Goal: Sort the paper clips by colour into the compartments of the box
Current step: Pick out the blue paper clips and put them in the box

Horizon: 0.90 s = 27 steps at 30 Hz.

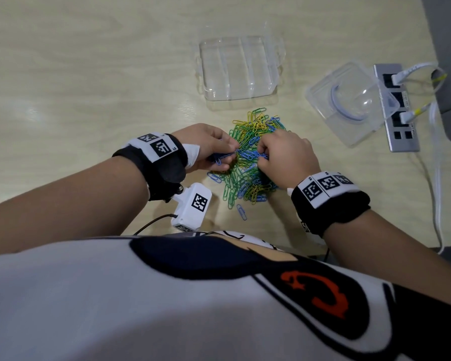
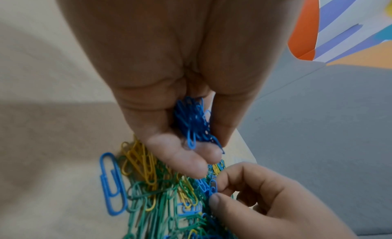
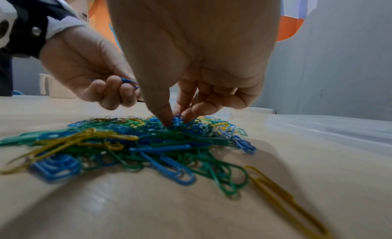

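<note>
Pale wood desk [image 1: 89, 74], loads of bare room on the left. Tangled pile of blue, green and yellow paper clips [image 1: 248, 162] sits near me; clear plastic compartment box [image 1: 238, 67] lies just beyond it. Left hand [image 1: 208, 145] clutches a bunch of blue clips [image 2: 194, 125], right hand [image 1: 284, 157] pinches one blue clip [image 2: 212, 186] at the pile.

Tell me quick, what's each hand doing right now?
Left hand: closed, holding a bunch of blue paper clips.
Right hand: closed, fingers pinching a blue clip on the pile.
</note>
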Motion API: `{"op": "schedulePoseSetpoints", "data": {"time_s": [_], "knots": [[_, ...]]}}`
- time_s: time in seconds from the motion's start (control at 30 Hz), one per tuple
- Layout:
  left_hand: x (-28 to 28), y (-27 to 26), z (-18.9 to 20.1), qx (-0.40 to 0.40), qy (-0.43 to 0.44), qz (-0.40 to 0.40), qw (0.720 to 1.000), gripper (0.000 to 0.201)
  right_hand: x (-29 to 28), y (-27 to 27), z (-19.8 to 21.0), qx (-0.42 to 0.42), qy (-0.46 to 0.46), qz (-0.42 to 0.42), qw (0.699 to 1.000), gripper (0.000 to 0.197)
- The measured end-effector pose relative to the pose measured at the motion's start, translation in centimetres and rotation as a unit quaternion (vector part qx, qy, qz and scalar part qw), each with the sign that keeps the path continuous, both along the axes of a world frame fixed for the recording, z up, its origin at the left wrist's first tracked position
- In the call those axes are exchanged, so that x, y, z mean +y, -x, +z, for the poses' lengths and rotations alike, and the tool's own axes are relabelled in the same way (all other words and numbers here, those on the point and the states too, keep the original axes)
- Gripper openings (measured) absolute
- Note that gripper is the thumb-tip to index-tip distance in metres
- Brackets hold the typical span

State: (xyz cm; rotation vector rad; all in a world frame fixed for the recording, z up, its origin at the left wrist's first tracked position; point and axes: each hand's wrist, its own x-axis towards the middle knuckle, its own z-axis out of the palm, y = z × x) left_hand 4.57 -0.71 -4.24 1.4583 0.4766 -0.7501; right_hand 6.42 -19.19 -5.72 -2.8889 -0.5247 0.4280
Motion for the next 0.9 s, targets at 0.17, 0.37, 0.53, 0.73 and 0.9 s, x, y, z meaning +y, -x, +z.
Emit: {"op": "schedulePoseSetpoints", "data": {"time_s": [0.17,0.37,0.53,0.73,0.9], "knots": [[0.2,0.0,-0.2,0.002,0.004,0.007,1.0,0.014,-0.2,0.0,0.6,0.006,-0.088,-0.055,0.995,0.01],[-0.5,-0.3,0.0,0.032,0.007,0.036,0.999,0.033,0.4,-0.1,1.6,-0.003,-0.221,-0.075,0.972,0.012],[-0.8,-0.5,0.0,0.041,0.028,0.06,0.997,0.055,1.5,0.5,2.0,-0.003,-0.275,-0.057,0.96,0.011],[-1.0,-0.5,0.0,0.055,0.031,0.114,0.991,0.052,2.3,1.1,2.1,0.017,-0.302,0.002,0.953,0.019],[-1.0,-0.5,0.0,0.055,0.042,0.104,0.992,0.041,2.0,1.0,2.3,0.01,-0.314,0.008,0.949,0.018]]}}
